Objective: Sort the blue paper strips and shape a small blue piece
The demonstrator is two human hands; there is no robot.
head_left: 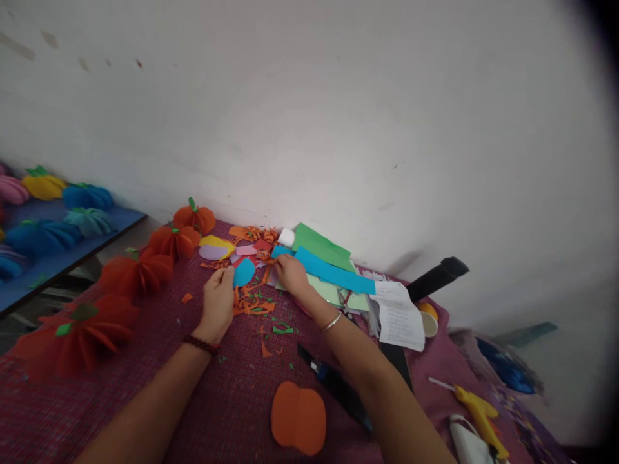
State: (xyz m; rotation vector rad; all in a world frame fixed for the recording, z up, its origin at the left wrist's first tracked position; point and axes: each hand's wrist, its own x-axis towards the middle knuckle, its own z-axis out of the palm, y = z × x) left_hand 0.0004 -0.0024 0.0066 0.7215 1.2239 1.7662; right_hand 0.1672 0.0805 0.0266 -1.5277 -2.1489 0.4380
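Currently my left hand [218, 303] pinches the blue cutout [243, 272] by its edge, face kept visible, near the table's [232, 399] far edge; right hand [291, 273] fingers curl onto the scrap pile [256, 245] beside it, grip unclear.

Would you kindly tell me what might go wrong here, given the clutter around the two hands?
1. The blue cutout pinched in the left hand is thin paper; it may crease or tear.
2. The right hand rests among the scrap pile, with what look like scissors close by: a nick seems possible.
3. The right forearm lies over a dark tool near the orange pumpkin cutout; it might knock either aside.
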